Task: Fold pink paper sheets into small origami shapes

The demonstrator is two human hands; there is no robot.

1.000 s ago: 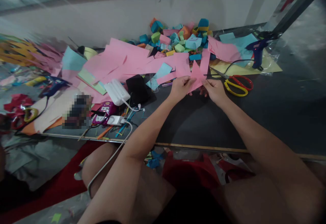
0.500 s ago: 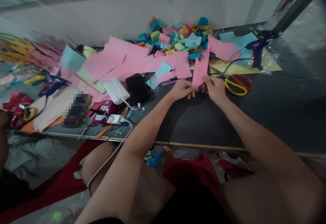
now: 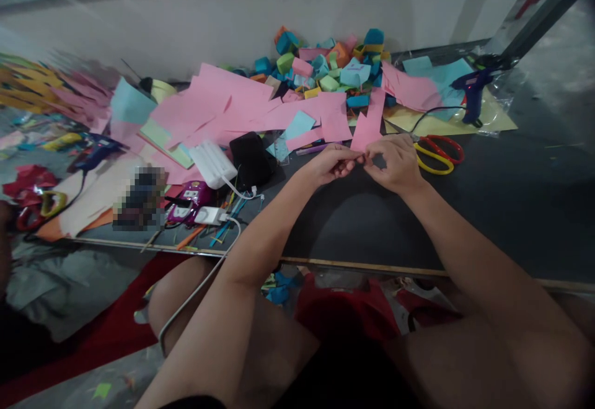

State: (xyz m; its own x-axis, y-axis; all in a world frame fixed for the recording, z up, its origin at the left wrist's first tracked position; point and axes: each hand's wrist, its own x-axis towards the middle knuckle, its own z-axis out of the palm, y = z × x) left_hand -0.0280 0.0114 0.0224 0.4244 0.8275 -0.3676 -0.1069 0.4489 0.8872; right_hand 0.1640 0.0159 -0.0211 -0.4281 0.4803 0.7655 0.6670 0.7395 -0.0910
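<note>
A pink paper piece [image 3: 364, 132] with a pointed top stands just above my joined fingertips. My left hand [image 3: 331, 163] pinches its lower edge between thumb and fingers. Close against it, my right hand [image 3: 396, 162] is closed in a pinch at the paper's lower right corner, its thumb and index finger forming a ring. The right fingers hide part of the paper. Behind it lies a pink strip [image 3: 376, 106], and a squarish pink sheet [image 3: 334, 118] is to the left. Red and yellow-handled scissors [image 3: 439, 153] rest beside my right hand, blades mostly hidden.
Folded paper pieces [image 3: 325, 65] are heaped against the wall. A blue glue gun [image 3: 473, 96] stands at the back right. Large pink sheets [image 3: 209, 105], a white power bank [image 3: 212, 164], a black case [image 3: 251, 158] and a purple device [image 3: 190, 201] cover the left side.
My right hand has turned and moved over the paper's lower right, with its fingertips now meeting my left fingertips. The paper piece shows less above the hands.
</note>
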